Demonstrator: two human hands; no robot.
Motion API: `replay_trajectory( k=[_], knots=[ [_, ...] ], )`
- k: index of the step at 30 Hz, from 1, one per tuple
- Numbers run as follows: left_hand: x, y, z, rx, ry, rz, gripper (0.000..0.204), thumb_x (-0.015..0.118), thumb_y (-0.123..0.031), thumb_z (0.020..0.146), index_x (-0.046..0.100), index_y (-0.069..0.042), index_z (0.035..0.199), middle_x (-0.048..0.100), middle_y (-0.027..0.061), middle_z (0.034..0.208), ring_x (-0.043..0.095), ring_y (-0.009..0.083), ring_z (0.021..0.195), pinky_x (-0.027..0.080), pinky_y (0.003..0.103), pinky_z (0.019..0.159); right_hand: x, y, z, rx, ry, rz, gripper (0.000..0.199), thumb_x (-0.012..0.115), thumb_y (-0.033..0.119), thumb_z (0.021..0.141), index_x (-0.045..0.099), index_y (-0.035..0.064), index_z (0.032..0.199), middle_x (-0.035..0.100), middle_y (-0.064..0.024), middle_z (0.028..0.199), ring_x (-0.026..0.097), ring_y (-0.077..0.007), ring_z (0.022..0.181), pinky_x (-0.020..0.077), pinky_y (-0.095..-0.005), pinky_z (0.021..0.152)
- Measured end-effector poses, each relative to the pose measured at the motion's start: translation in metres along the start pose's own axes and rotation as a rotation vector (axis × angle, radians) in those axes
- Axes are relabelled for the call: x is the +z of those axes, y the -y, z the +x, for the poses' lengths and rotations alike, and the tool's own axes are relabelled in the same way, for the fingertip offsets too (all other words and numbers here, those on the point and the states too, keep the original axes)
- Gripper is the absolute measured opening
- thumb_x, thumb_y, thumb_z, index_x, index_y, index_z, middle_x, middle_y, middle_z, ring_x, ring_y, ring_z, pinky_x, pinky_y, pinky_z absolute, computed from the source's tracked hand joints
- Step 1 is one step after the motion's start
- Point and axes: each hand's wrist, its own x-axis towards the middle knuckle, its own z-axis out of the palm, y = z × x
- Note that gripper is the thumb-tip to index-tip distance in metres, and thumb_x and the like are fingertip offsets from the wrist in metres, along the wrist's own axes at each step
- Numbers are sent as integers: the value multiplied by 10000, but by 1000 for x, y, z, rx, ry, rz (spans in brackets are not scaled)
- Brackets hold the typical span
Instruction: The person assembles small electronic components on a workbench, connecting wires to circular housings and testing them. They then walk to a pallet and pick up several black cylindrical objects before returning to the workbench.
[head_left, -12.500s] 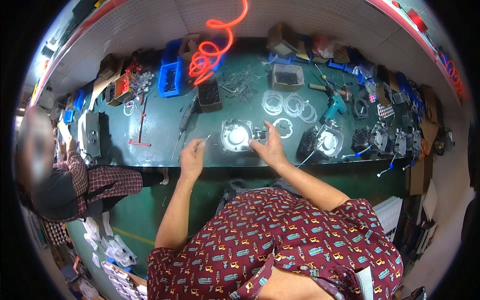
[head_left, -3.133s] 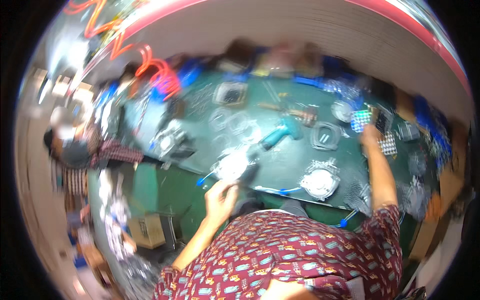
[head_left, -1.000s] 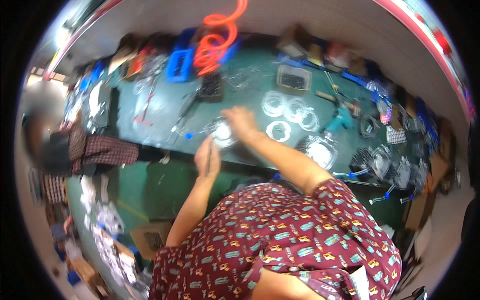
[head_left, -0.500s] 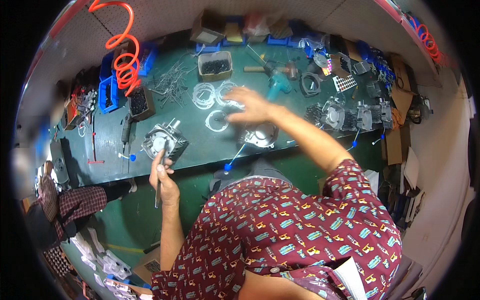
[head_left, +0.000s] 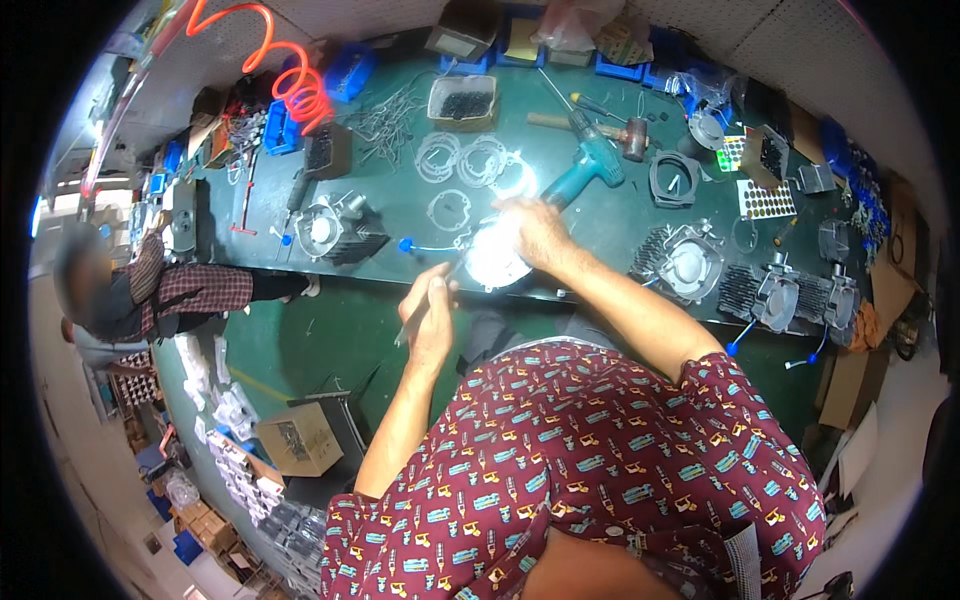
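Head camera, looking steeply down from above

One fisheye view from the wearer's head faces down over the patterned shirt (head_left: 600, 470) to the green tabletop (head_left: 420, 160) at arm's reach; edges curve, and floor shows at the left.

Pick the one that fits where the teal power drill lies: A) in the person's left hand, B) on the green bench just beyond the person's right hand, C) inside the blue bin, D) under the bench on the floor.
B: the teal power drill lies on the green bench, just past the right hand, which rests on a bright round metal part.
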Motion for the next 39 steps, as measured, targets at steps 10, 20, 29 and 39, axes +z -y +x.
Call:
replay_trajectory(
  k=[10, 20, 29, 39],
  knots=[
    [8, 9, 42, 195, 114, 342, 350, 478, -285, 1053, 687, -17, 1137, 684, 70, 874, 638, 130, 792, 527, 281, 645, -10, 2, 1, 64, 112, 33, 350, 613, 207, 922, 671, 113, 1254, 680, -149, 1130, 637, -345, 1106, 490, -531, 906],
    [20, 10, 21, 319, 117, 366, 320, 552, -181, 1004, 643, 59, 1194, 704, 277, 1031, 709, 374, 999, 534, 389, 853, -2, -3, 3, 17, 28, 9, 330, 617, 205, 914, 688, 133, 1228, 691, -157, 1086, 659, -356, 1052, 518, -513, 898],
    [21, 6, 23, 321, 140, 432, 291, 527, -186, 1009, 640, 1, 1202, 696, 245, 944, 694, 410, 889, 531, 429, 779, -1, 1, 3, -2, -21, -30, 295, 631, 195, 901, 715, 105, 1169, 709, -170, 1026, 688, -360, 973, 546, -485, 875],
    [42, 52, -9, 327, -37, 475, 385, 588, -97, 964, 568, -36, 1343, 664, 245, 1197, 643, 412, 1104, 503, 443, 933, 10, -1, 4, 26, -50, 4, 300, 652, 208, 905, 718, 135, 1188, 704, -162, 1060, 676, -355, 1025, 542, -478, 898]
  ],
)
